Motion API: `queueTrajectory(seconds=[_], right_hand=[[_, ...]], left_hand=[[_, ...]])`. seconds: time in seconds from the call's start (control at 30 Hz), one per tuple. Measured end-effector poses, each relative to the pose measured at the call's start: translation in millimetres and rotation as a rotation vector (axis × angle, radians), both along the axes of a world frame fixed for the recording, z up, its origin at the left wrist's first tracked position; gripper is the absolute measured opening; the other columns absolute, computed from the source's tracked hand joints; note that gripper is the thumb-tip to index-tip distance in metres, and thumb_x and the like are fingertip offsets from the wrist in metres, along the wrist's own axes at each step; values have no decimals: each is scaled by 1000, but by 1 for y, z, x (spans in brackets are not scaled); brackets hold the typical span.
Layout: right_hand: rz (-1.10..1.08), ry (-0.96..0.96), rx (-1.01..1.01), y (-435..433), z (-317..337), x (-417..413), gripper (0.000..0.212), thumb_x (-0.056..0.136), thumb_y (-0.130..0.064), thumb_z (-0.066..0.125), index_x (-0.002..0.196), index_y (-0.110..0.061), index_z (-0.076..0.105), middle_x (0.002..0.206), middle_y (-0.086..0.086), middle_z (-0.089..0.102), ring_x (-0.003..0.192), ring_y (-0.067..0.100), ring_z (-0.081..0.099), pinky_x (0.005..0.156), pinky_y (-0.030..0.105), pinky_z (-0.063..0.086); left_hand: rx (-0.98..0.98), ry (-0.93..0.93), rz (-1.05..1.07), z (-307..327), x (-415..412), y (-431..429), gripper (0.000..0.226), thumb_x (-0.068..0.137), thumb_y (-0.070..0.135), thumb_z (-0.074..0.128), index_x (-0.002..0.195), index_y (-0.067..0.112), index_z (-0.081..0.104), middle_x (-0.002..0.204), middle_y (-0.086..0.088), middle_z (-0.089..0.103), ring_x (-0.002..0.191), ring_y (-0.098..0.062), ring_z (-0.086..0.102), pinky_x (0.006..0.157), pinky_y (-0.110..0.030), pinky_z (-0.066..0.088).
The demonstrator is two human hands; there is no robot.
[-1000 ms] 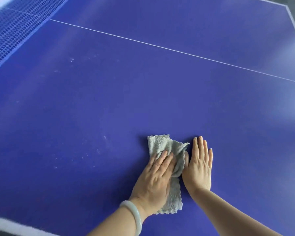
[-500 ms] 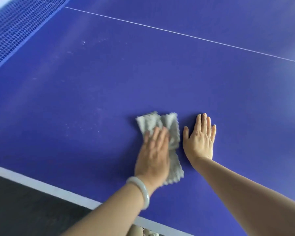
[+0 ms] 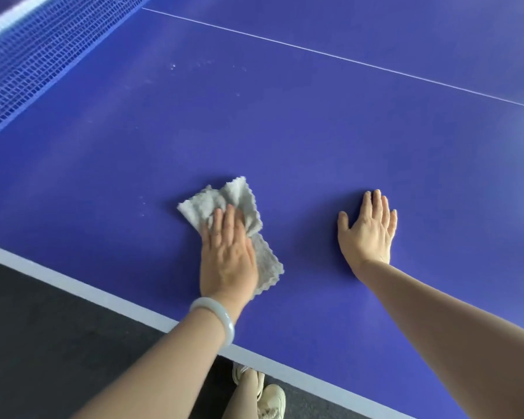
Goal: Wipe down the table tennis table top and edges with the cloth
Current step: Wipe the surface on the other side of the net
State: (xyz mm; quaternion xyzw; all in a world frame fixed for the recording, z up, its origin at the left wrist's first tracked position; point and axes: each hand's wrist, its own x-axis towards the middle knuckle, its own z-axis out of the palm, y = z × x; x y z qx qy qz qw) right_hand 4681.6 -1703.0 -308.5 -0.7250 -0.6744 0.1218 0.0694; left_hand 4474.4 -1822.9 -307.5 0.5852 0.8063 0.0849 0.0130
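I observe the cloth (image 3: 224, 198) lying on the blue tabletop (image 3: 315, 131), near the near edge and left of the middle. It is pale grey, fleecy, with a scalloped hem, and it is crumpled rather than flat. One bunched part fans out beyond the fingertips, and a second flap trails back towards the near edge on the right of the wrist.

The left hand (image 3: 227, 255) lies palm down on the cloth. Its fingers (image 3: 229, 219) are straight and close together, pressing the cloth rather than gripping it. A pale bracelet (image 3: 215, 319) sits on that wrist.

The right hand (image 3: 368, 234) rests flat on the bare tabletop, well apart from the cloth. Its fingers are extended and it holds nothing.

I note faint white specks (image 3: 173, 66) towards the net (image 3: 28, 77) at the left end, and a few just left of the cloth. A white band (image 3: 73, 282) marks the near edge. A thin white line (image 3: 345, 58) crosses the far part of the tabletop. Light shoes (image 3: 270, 397) stand on the dark floor (image 3: 43, 328) below the near edge.
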Motion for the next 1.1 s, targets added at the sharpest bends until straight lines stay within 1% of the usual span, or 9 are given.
queueTrajectory(seconds=[0.13,0.27,0.47,0.6,0.7,0.77,0.93,1.0,1.1], right_hand=[[94,-24,-64,-8,11,6,63,105,-33,33,159,-9,9,167,5,0,154,19,-7,124,39,-8],[284,-55,-37,-68,7,-23,60,107,-33,26,159,-10,5,167,4,-4,154,19,-7,124,38,-10],[252,115,25,-86,4,-28,57,105,-28,34,158,-12,20,166,0,9,154,13,1,124,32,-8],[235,243,27,-83,4,-24,53,105,-27,35,157,-15,27,166,-4,12,153,7,2,123,26,-10],[239,269,20,-85,6,-23,53,105,-28,36,157,-16,27,166,-5,11,152,5,1,122,23,-10],[249,267,16,-85,6,-21,54,105,-30,36,157,-16,26,166,-5,11,152,5,0,122,23,-11],[281,229,9,-88,7,-18,55,105,-31,36,157,-15,26,166,-2,11,153,8,0,123,26,-9],[302,154,16,-88,5,-18,58,105,-35,35,158,-13,22,167,-1,9,154,12,-2,124,30,-8],[321,30,36,-90,0,-22,65,104,-42,32,158,-10,17,167,3,6,154,17,-4,124,36,-9]], left_hand=[[-17,-14,-89,-1,10,-9,53,102,27,31,152,9,32,163,-7,17,152,-25,6,122,-47,14],[-12,-34,-72,-2,6,-9,54,102,27,29,153,9,30,163,-8,16,152,-24,5,122,-46,11],[-42,-75,-82,1,17,-17,56,103,26,20,156,9,20,165,-8,7,152,-26,-3,122,-46,8],[-45,-92,-207,-3,91,-67,64,99,29,28,155,2,12,163,-17,7,151,-34,-3,121,-51,12],[-34,-128,-219,-5,143,-94,67,98,26,37,154,-2,15,160,-23,15,150,-39,6,121,-52,16],[-17,-140,-199,0,148,-95,66,97,26,41,152,-3,21,158,-24,23,149,-39,14,120,-52,21],[-6,-117,-332,-4,86,-92,59,101,33,38,153,5,27,158,-17,30,149,-30,18,120,-47,21],[-35,-39,-244,-5,33,-88,57,103,32,28,152,4,27,159,-16,24,151,-29,13,120,-48,17],[-40,18,16,-3,-37,-84,62,100,32,19,151,-3,27,159,-19,23,150,-32,14,121,-50,17]])
